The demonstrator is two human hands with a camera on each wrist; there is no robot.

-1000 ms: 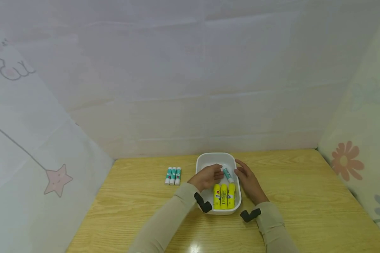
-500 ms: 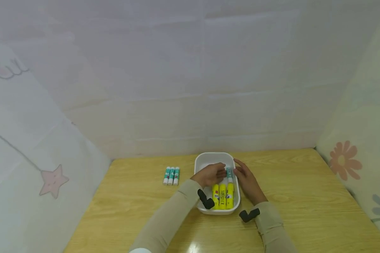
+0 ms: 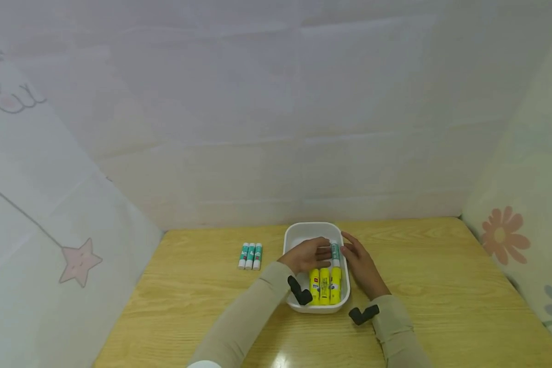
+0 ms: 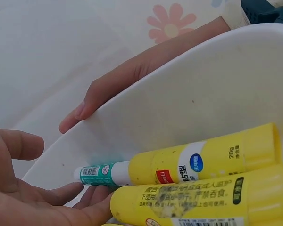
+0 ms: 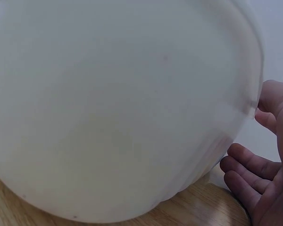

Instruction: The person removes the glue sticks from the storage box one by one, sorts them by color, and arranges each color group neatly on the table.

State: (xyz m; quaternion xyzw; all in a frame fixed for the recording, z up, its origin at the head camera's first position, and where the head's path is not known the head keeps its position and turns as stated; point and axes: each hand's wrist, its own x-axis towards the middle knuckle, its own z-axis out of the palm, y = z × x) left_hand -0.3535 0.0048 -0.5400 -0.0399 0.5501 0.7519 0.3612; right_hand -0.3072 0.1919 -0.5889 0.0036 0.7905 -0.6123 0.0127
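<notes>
Once the green stick [image 3: 335,254] had swung straight in the tray [image 3: 313,230], it lay end to end w/ a yellow stick [image 3: 336,287], so alignment looked abt. done. L hand [image 3: 307,255] had fingers apart just beside it, contact unclear; R hand [image 3: 361,263], fingers also apart, was at the tray's outer side.

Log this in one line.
Left hand: at green glue stick in white bin | right hand: at bin's right rim | yellow glue sticks: three, in bin | other green sticks: three, on table
</notes>
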